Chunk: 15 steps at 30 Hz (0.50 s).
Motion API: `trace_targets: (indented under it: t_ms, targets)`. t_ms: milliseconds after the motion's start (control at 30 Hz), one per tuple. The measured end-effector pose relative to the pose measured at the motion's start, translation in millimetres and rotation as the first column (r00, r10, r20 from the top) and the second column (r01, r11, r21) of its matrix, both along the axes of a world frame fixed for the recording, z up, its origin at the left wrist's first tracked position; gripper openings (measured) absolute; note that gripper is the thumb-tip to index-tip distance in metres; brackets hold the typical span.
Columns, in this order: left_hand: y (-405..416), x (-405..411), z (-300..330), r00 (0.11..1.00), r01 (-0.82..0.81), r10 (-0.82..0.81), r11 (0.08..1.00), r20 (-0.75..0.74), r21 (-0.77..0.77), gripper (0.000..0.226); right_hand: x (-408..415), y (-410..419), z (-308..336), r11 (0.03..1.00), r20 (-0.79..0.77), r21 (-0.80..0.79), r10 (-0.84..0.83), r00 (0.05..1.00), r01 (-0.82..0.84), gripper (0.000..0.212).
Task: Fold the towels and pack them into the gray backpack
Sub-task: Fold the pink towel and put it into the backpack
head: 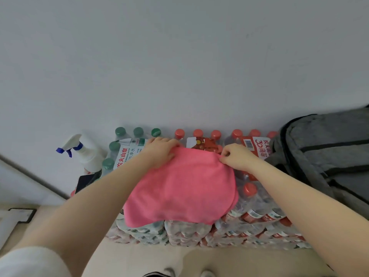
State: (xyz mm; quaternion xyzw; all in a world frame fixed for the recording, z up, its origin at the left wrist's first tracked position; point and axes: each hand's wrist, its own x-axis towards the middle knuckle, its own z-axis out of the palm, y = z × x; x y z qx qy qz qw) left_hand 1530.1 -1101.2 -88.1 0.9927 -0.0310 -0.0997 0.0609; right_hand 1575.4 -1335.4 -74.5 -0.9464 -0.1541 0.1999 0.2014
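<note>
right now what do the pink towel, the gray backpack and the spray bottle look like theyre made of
Pink towel: soft matte cloth, likely microfibre; it drapes and creases over the bottle packs under the left hand and right hand.
Gray backpack: woven heathered fabric, matte, with black trim.
Spray bottle: smooth white plastic with a blue trigger and nozzle, slightly glossy.

You are standing in what looks like a storage corner. Shrink-wrapped bottled water packs are stacked against a bare wall, with a spray bottle beside them.
</note>
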Motion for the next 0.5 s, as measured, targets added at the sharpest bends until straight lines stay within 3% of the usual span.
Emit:
trace_targets:
  t_ms: [167,300,400,500]
  targets:
    - [30.0,6.0,4.8,1.000,0.024,-0.024,0.999,0.004,0.035,0.017,-0.4,5.2,0.5,0.993,-0.062,-0.101,0.054,0.997,-0.060,0.024]
    - [44.1,9.9,13.5,0.993,0.108,-0.105,0.992,-0.045,0.072,0.019,-4.2,8.0,3.3,0.987,-0.029,-0.144,0.063,0.998,-0.067,0.020]
    - [61.9,8.5,17.6,0.988,0.151,-0.142,0.973,-0.064,0.173,0.031,-6.5,5.0,12.0,1.000,0.094,-0.001,-0.030,0.995,0.030,0.013]
    - [74.5,4.8,19.9,0.997,0.055,-0.066,0.956,0.028,0.289,0.042,-13.3,3.2,15.9,0.978,0.186,0.172,-0.147,0.971,0.115,0.004]
